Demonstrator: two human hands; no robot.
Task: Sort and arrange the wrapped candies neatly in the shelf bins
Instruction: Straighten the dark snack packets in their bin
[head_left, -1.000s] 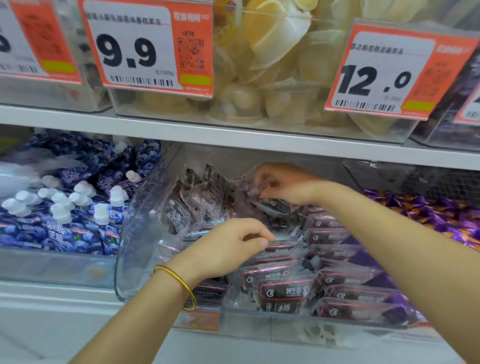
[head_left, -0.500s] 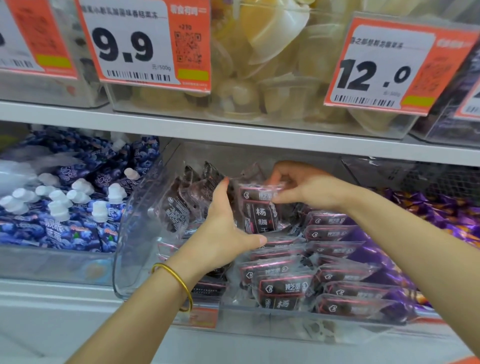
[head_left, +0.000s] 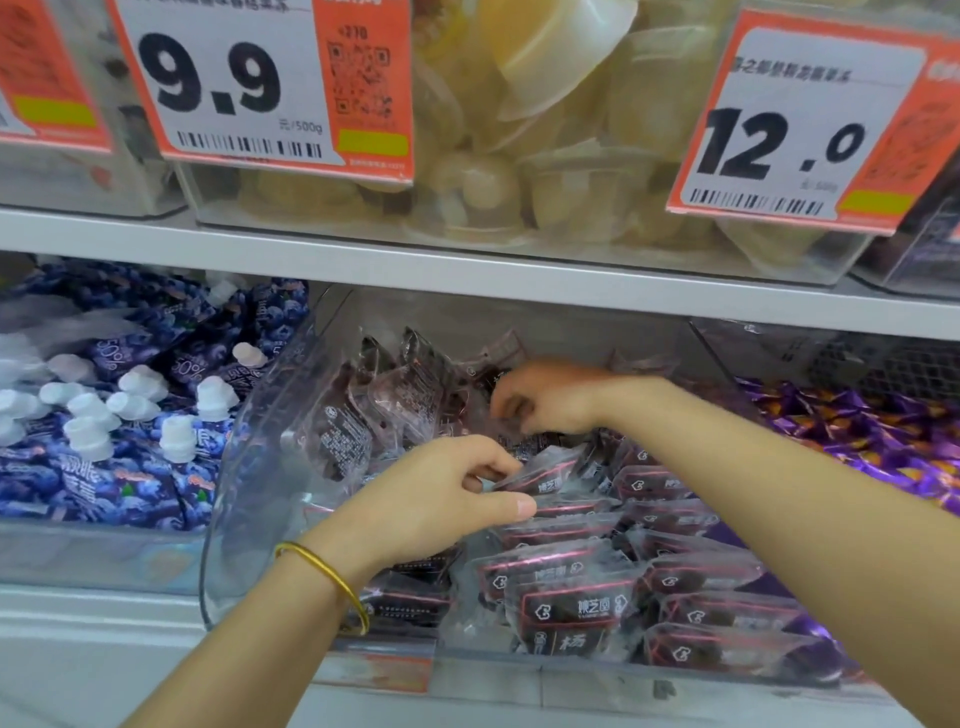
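On the far left of the lower shelf, blue blueberry-printed drink pouches (head_left: 119, 467) with white screw caps lie heaped together. Above them an orange-and-white paper price tag reading 9.9 (head_left: 234, 83) hangs on the front of a transparent upper bin (head_left: 291, 208), which holds pale yellow jelly cups (head_left: 566, 187) and rests on the white shelf board (head_left: 363, 260).

Just right of the pouches stands a clear plastic bin (head_left: 228, 493) with a curved side wall. It holds dark candy packets (head_left: 571, 608) in see-through wrap with a pink-red stripe. They stand loose along its left side and back and lie in overlapping rows at its front and right.

The left hand (head_left: 436, 504), a thin gold bangle (head_left: 332, 582) on its wrist, reaches into the middle of the bin. Its fingers (head_left: 483, 465) are curled and, with the straight thumb, pinch the edge of one candy packet (head_left: 540, 475) at the head of the rows. The right hand (head_left: 550, 400) is farther back, palm down, fingers (head_left: 506, 410) curled into the loose packets. It is blurred, so I cannot tell whether they grip one.

Further right hangs an orange-and-white price tag reading 12.0 (head_left: 795, 135). Below it, purple foil-wrapped candies (head_left: 857, 441) fill the neighbouring bin.
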